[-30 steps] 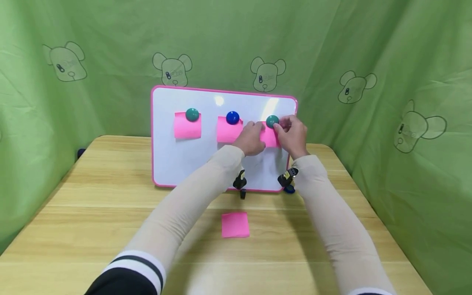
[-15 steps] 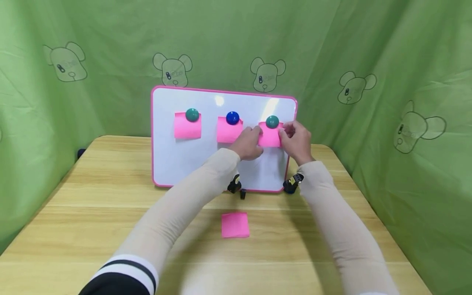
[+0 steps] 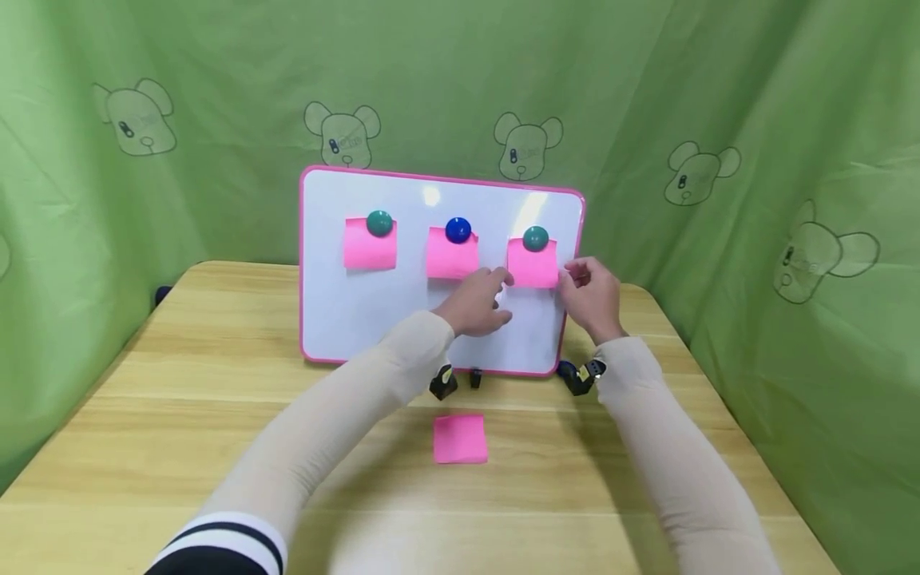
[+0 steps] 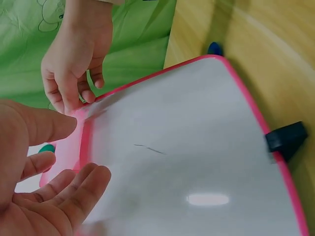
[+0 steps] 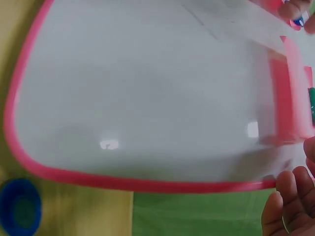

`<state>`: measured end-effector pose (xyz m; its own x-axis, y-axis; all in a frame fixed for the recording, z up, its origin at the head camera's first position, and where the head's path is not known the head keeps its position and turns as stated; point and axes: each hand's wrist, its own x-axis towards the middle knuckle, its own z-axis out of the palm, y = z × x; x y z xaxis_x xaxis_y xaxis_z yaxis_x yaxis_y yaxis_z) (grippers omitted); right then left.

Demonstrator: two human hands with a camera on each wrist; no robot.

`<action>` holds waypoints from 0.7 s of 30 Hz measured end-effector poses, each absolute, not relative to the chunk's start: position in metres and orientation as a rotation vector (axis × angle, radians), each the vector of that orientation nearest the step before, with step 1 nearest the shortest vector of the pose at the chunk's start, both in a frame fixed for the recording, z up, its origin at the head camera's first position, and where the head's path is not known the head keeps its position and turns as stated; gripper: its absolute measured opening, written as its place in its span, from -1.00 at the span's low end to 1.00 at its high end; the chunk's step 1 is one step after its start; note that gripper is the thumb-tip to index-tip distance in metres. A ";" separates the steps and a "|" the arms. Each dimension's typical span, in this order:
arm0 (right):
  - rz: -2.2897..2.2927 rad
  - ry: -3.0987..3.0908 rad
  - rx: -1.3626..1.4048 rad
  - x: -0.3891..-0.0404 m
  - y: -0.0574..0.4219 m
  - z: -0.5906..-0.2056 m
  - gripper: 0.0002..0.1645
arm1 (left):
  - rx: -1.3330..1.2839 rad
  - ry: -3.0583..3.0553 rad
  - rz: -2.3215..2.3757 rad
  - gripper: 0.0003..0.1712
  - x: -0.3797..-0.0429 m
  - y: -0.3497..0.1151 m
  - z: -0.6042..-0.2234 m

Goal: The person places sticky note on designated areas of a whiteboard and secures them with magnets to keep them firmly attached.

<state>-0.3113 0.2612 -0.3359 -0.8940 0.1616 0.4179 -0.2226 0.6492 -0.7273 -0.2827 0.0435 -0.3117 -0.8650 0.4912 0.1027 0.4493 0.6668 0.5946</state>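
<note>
A whiteboard point(image 3: 359, 319) with a pink frame stands on the table. On its right part, a green round magnet point(image 3: 535, 239) holds up a pink sticky note point(image 3: 532, 267), whose lower part lifts off the board in the right wrist view. My left hand point(image 3: 474, 303) hovers at that note's lower left with fingers spread, holding nothing. At the note's right edge, by the board's frame, is my right hand point(image 3: 592, 297), fingers loosely bent with nothing held. A blue magnet point(image 3: 458, 230) with another pink note point(image 3: 451, 259) is mid-board; a green magnet point(image 3: 379, 224) and note point(image 3: 370, 252) are further left.
A loose pink sticky note point(image 3: 460, 439) lies on the wooden table point(image 3: 216, 447) before the board. A black foot point(image 4: 285, 139) grips the board's bottom edge. Near its lower right corner is a blue round object point(image 5: 20, 206). Green curtains point(image 3: 431, 64) surround the table.
Both hands have drawn away from the right note and its green magnet: the left down and leftward, the right down and rightward. The right fingers have let go of the magnet.
</note>
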 end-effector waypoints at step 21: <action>1.166 -2.599 -0.053 -0.305 0.302 -0.403 -0.70 | 0.781 2.698 0.882 -0.45 -0.255 -0.001 -0.383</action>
<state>-0.3047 0.3022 -0.4031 -0.9568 0.1516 0.2481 -0.0846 0.6712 -0.7364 -0.2550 -0.0005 -0.3833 -0.8413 0.5401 -0.0226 0.4225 0.6830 0.5958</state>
